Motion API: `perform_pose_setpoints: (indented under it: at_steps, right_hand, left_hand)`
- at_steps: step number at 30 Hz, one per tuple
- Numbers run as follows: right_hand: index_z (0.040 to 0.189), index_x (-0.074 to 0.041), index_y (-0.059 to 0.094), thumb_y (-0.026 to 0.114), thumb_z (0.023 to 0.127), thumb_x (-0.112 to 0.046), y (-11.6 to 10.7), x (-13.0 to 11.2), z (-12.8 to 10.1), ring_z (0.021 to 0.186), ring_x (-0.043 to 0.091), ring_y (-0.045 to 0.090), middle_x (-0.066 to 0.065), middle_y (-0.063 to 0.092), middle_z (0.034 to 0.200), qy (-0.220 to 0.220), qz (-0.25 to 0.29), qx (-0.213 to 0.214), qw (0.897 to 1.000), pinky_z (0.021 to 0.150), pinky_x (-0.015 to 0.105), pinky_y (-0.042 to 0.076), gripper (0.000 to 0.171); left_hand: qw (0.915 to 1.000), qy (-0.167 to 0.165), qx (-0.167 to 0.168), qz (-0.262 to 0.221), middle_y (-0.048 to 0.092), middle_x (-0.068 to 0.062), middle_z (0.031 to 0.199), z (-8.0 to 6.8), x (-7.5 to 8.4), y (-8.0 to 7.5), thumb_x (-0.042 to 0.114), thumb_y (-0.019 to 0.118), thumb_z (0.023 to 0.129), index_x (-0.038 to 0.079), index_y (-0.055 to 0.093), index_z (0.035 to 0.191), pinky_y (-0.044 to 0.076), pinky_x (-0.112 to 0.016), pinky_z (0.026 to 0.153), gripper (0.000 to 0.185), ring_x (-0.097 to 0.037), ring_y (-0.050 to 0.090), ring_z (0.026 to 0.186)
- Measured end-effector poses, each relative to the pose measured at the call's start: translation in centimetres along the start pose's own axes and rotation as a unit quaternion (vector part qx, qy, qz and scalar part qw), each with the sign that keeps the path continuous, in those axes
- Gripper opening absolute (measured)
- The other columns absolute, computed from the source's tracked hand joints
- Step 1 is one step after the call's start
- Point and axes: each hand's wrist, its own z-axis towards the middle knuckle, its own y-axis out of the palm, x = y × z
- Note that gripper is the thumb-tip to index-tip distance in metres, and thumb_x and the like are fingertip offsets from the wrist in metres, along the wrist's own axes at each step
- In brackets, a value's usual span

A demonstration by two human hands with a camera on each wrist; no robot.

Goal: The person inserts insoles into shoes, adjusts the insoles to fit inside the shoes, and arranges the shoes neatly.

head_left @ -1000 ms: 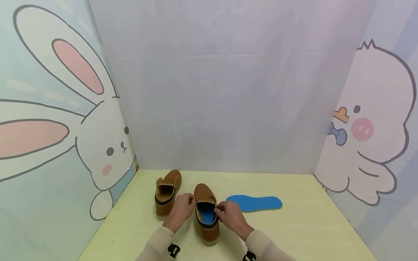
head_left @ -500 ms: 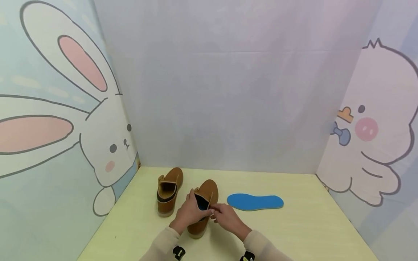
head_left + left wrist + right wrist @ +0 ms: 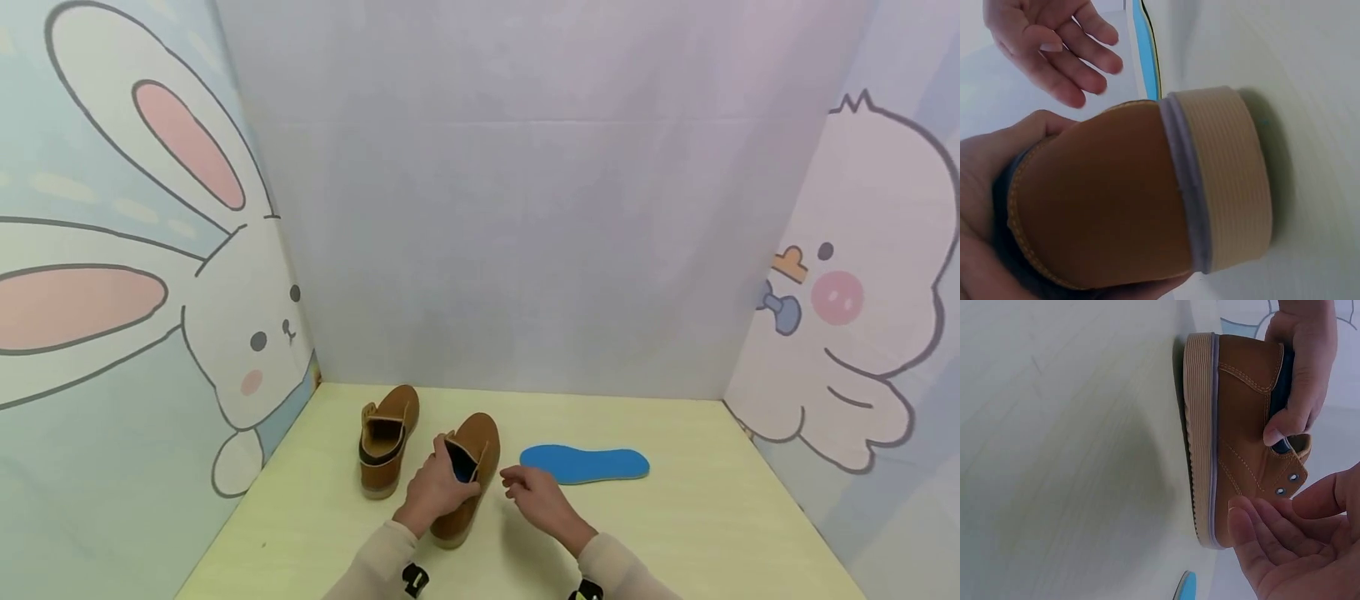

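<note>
Far left, near the table's [image 3: 675, 533] back-left corner: second brown shoe [image 3: 386, 440]. Next, left hand [image 3: 435, 493] curled round brown shoe [image 3: 467, 475], gripping its heel collar. Right hand [image 3: 542, 500] just beside, fingers relaxed, empty. Blue insole [image 3: 585, 463] further right, toward back edge.

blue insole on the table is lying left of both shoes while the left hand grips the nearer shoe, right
Not quite. The blue insole lies to the right of both shoes, as the head view shows. The left hand does grip the nearer shoe; the other shoe stands further left.
</note>
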Motion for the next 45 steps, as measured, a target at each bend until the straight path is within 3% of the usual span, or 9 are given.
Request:
perform_pose_setpoints:
  at_steps: [7, 16, 23, 35, 45]
  right_hand:
    - [0.122, 0.011, 0.065, 0.051, 0.099, 0.001, -1.5, 1.3, -0.5, 0.094, 0.029, 0.070, 0.024, 0.068, 0.115, -0.004, -0.011, 0.030, 0.999, 0.077, 0.040, 0.058, 0.029]
    - [0.118, 0.010, 0.068, 0.051, 0.097, 0.001, -2.5, 2.9, -0.7, 0.091, 0.027, 0.071, 0.021, 0.070, 0.110, -0.001, -0.020, 0.044, 0.999, 0.074, 0.036, 0.058, 0.028]
    - [0.116, 0.009, 0.070, 0.053, 0.096, 0.001, -2.7, 3.4, -0.8, 0.089, 0.022, 0.070, 0.020, 0.070, 0.106, -0.006, -0.013, 0.049, 0.999, 0.073, 0.034, 0.057, 0.027]
    - [0.119, 0.007, 0.070, 0.055, 0.097, 0.001, -3.3, 3.1, -1.2, 0.091, 0.025, 0.070, 0.018, 0.071, 0.105, -0.001, -0.029, 0.055, 0.998, 0.074, 0.036, 0.058, 0.027]
    - [0.114, 0.008, 0.071, 0.055, 0.095, 0.002, -3.3, 3.7, -1.3, 0.090, 0.024, 0.070, 0.018, 0.072, 0.105, 0.000, -0.032, 0.056, 0.998, 0.073, 0.033, 0.057, 0.026]
  left_hand:
    - [0.9996, -0.017, 0.022, 0.006, 0.066, -0.023, 0.110, 0.8, -0.2, -0.3, 0.037, 0.089, 0.070, -0.002, 0.033, 0.147, 0.054, -0.051, 0.064, 0.103, -0.038, 0.067, 0.084]
    - [0.9988, -0.027, 0.040, 0.000, 0.065, -0.024, 0.105, 3.4, 0.0, -1.6, 0.035, 0.085, 0.071, -0.006, 0.032, 0.147, 0.055, -0.049, 0.067, 0.101, -0.035, 0.067, 0.082]
    - [0.9975, -0.039, 0.056, 0.016, 0.063, -0.030, 0.117, 5.7, -0.1, -2.6, 0.038, 0.083, 0.078, -0.007, 0.026, 0.152, 0.055, -0.056, 0.076, 0.104, -0.045, 0.066, 0.094]
    - [0.9972, -0.051, 0.051, 0.019, 0.063, -0.029, 0.112, 7.8, -0.7, -1.8, 0.038, 0.083, 0.079, -0.008, 0.030, 0.148, 0.055, -0.054, 0.069, 0.099, -0.042, 0.067, 0.086]
    - [0.9972, -0.063, 0.041, -0.001, 0.063, -0.031, 0.110, 8.3, -1.0, -0.9, 0.038, 0.083, 0.080, -0.011, 0.028, 0.148, 0.055, -0.056, 0.071, 0.100, -0.041, 0.067, 0.083]
